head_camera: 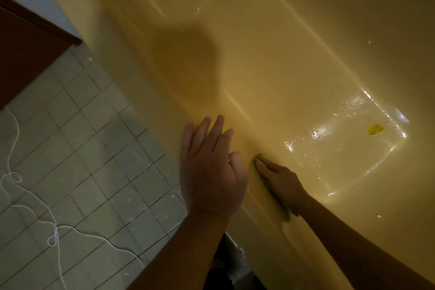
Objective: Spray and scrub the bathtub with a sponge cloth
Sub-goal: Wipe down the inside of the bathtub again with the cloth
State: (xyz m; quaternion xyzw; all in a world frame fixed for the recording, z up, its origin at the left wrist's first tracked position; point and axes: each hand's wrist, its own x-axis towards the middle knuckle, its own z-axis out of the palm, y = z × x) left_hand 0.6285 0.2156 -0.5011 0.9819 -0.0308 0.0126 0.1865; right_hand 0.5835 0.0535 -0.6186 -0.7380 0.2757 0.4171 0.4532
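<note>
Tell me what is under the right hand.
A green sponge cloth, pressed against the inner wall of the yellow bathtub by the right hand. Only its edges show; the middle is covered.

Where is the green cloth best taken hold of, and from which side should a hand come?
Pinch the strip of the cloth that shows by the heel of the right hand, coming from inside the bathtub. The cloth lies flat against the tub's near wall under straight fingers, so likely only its free edges can be lifted.
</note>
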